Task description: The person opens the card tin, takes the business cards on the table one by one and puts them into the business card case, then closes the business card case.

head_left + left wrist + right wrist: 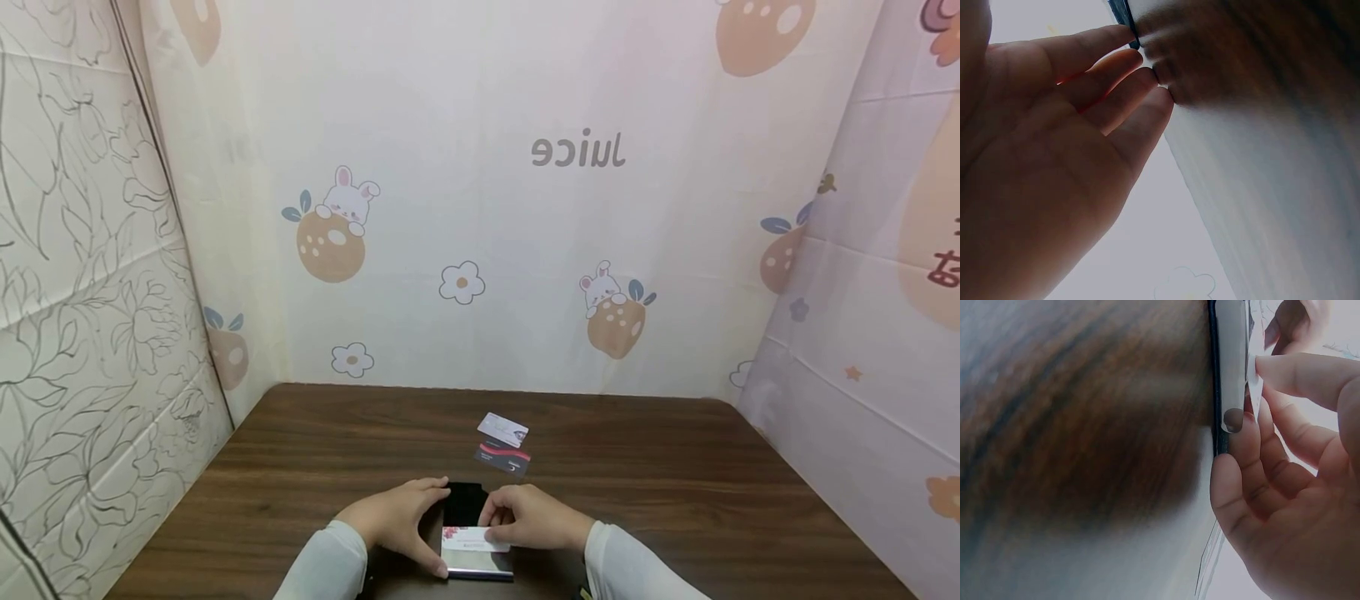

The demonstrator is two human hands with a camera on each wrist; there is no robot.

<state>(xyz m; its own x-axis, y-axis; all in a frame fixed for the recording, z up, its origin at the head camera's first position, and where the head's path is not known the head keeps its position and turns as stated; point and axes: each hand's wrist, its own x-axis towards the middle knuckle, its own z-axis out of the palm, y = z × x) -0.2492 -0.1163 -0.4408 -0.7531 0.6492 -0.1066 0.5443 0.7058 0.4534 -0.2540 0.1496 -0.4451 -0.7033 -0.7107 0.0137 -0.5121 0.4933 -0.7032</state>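
Note:
An open card case point(478, 563) lies at the table's near edge in the head view, silver in front with a black raised part point(465, 502) behind. My left hand point(401, 521) holds its left side, thumb at the near corner and a finger at the far one. In the left wrist view the fingers point(1141, 122) reach the tabletop beside a dark edge. A white business card with red flowers point(463, 540) lies over the case. My right hand point(536, 521) pinches that card's right end. The right wrist view shows thumb and fingers on the white card point(1255, 381).
Beyond the case, a white card point(502, 428) and a dark grey card with a red stripe point(502, 458) lie on the brown wooden table point(337, 442). Printed curtains point(465, 208) hang behind the table and along both sides.

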